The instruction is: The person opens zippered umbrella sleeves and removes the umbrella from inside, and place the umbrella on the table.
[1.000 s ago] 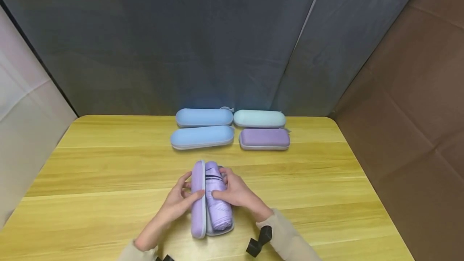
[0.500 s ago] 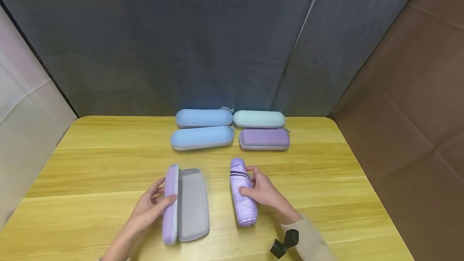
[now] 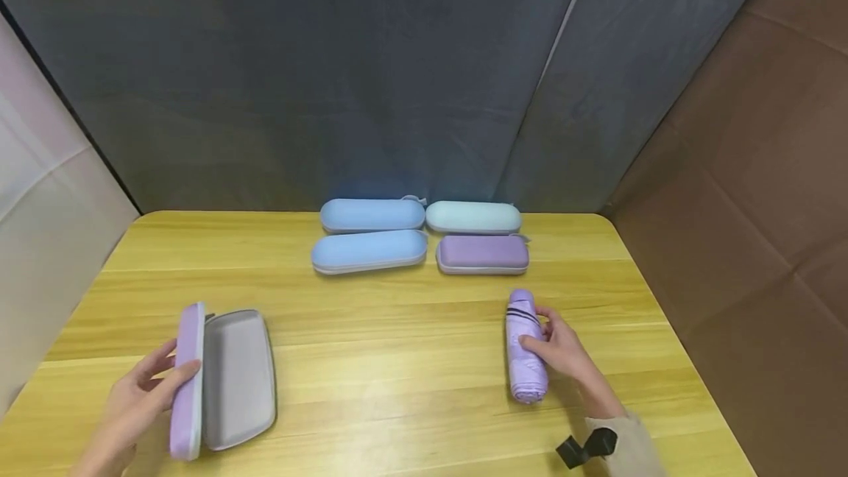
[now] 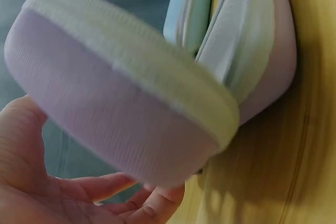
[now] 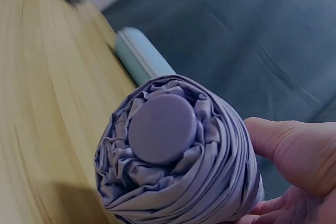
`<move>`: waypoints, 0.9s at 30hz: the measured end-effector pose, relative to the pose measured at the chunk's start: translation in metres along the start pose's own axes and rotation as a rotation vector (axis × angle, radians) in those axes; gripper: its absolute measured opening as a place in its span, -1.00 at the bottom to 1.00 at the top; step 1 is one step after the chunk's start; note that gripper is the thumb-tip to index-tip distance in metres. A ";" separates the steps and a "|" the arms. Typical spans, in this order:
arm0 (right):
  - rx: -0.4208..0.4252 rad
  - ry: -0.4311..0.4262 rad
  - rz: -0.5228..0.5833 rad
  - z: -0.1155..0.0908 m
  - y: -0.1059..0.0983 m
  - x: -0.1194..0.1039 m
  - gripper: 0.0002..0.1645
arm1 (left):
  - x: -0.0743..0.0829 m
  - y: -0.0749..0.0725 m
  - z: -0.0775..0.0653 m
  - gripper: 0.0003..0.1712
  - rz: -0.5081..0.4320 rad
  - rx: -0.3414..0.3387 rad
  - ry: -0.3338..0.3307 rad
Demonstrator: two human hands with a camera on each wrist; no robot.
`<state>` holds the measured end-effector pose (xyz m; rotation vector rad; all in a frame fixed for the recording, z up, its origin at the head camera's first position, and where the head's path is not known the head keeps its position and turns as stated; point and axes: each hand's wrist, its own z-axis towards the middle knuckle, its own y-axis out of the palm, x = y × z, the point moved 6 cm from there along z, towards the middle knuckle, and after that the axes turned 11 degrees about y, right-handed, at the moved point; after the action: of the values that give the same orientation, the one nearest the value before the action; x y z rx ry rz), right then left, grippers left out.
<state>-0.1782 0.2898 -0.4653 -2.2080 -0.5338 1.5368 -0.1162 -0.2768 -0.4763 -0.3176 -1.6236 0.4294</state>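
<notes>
At the left of the table, my left hand (image 3: 142, 396) grips the lid of an open purple zip case (image 3: 188, 381) between thumb and fingers. The case's grey inside (image 3: 238, 381) faces up and holds nothing. Close up in the left wrist view, the lilac lid (image 4: 115, 98) stands tilted with the fingers beneath it. Over on the right, my right hand (image 3: 563, 348) holds a folded lilac umbrella (image 3: 526, 352) with black bands round it. In the right wrist view the round end (image 5: 163, 129) of the umbrella shows amid bunched fabric.
Two blue cases (image 3: 373, 215) (image 3: 369, 250), a mint case (image 3: 473, 217) and a darker purple case (image 3: 483, 252) lie in two rows near the back of the wooden table (image 3: 371, 403). A dark curtain (image 3: 298, 79) hangs behind them.
The umbrella has come out of the open case and moved right with my right hand. My left hand has shifted the case to the left, away from the umbrella.
</notes>
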 end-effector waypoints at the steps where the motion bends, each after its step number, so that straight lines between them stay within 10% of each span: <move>1: 0.006 0.009 -0.005 0.000 -0.006 0.004 -0.24 | -0.003 -0.008 0.001 -0.16 0.016 0.005 -0.001; 13: 0.053 0.054 -0.163 -0.003 -0.063 0.039 -0.19 | -0.021 -0.071 0.013 -0.01 0.265 -0.147 -0.111; 27: 0.069 0.019 -0.378 -0.001 -0.076 0.044 -0.14 | -0.015 -0.075 0.013 0.06 0.753 0.017 0.236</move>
<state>-0.1690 0.3775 -0.4601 -1.9314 -0.8243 1.3129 -0.1243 -0.3518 -0.4564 -0.9389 -1.2252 0.9323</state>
